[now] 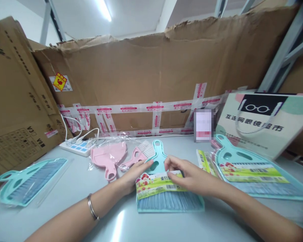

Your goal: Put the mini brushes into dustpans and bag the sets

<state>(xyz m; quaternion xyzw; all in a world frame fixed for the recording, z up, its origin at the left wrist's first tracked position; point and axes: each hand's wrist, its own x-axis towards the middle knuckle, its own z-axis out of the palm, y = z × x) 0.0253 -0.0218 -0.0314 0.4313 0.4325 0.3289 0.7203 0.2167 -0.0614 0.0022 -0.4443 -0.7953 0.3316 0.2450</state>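
Note:
A turquoise dustpan and brush set (170, 202) lies in front of me, handle pointing away. Across it sits a printed label card (154, 190), green and yellow with red mushrooms. My left hand (133, 176) is closed on the left edge of the set, its thumb on the turquoise plastic near the handle and beside the card. From the right, my right hand (185, 171) pinches the card's upper part with thumb and bent fingers. Some of its fingertips are hidden behind the hand.
Bagged turquoise set (32, 181) at left; pink dustpan (108, 156) and pink brush (141, 153) in clear plastic behind. More labelled sets (255, 173) are stacked at right before a paper bag (262, 124). Power strip (77, 147) and large carton (141, 74) stand behind.

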